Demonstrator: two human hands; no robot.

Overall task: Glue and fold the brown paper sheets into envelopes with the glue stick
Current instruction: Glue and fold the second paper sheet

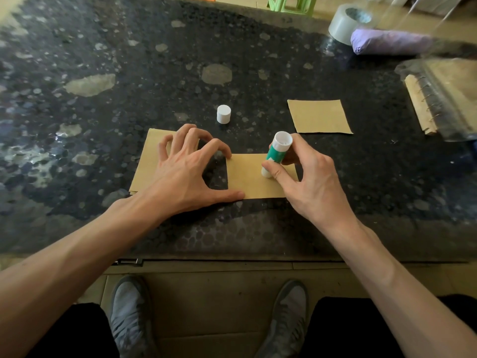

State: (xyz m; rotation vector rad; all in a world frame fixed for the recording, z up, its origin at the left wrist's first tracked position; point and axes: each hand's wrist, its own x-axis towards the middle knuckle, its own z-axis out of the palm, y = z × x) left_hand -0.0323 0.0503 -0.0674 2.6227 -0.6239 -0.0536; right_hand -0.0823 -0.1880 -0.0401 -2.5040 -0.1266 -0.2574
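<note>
Head: right fingers (278, 174) around glue stick (278, 150)

On the dark speckled surface (129, 73), the left hand (185, 171) is spread wide. Its thumb and forefinger tip press on a brown sheet (247, 182), and its other fingers rest on a pile (147, 161) of brown paper just to the left. The right hand (309, 174) grips a green glue stick (276, 153), tilted, with its lower end on the sheet. A white cap (223, 114) stands upright behind the hands. A brown square piece (318, 116) lies apart to the right.
</note>
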